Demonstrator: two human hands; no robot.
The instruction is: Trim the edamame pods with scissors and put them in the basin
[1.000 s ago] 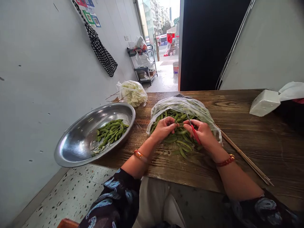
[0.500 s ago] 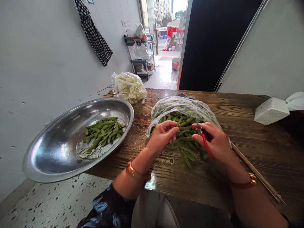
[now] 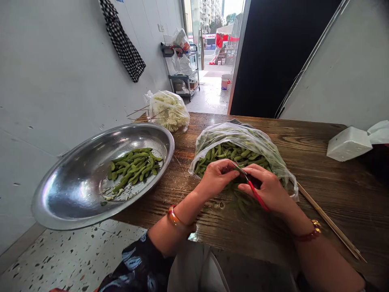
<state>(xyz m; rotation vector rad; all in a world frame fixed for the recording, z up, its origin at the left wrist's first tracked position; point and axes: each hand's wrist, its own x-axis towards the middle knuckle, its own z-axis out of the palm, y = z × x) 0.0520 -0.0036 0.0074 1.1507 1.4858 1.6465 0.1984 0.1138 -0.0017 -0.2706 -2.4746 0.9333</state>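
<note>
Red-handled scissors [image 3: 254, 194] are in my right hand [image 3: 267, 188], its fingers closed round the handles. Their blades point up and left, touching or almost touching the fingertips of my left hand [image 3: 217, 176]. My left hand pinches an edamame pod, mostly hidden behind the fingers and blades. Just beyond both hands lies a clear plastic bag [image 3: 261, 140], its mouth towards me, full of green edamame pods [image 3: 234, 152]. To the left, a wide steel basin [image 3: 69, 194] holds a heap of pods [image 3: 135, 166] and small trimmed bits.
Behind the basin sits a bag of cauliflower [image 3: 168, 111] with thin skewers beside it. A bundle of bamboo sticks [image 3: 331, 223] lies on the wooden table [image 3: 310, 162] at right. A white tissue box [image 3: 349, 144] stands at the far right. Beyond are a trolley [image 3: 180, 75] and a doorway.
My right hand has moved left, bringing the scissors' blades to the pod at my left fingertips. Both hands are slightly lower and closer together. The view has shifted a little.
</note>
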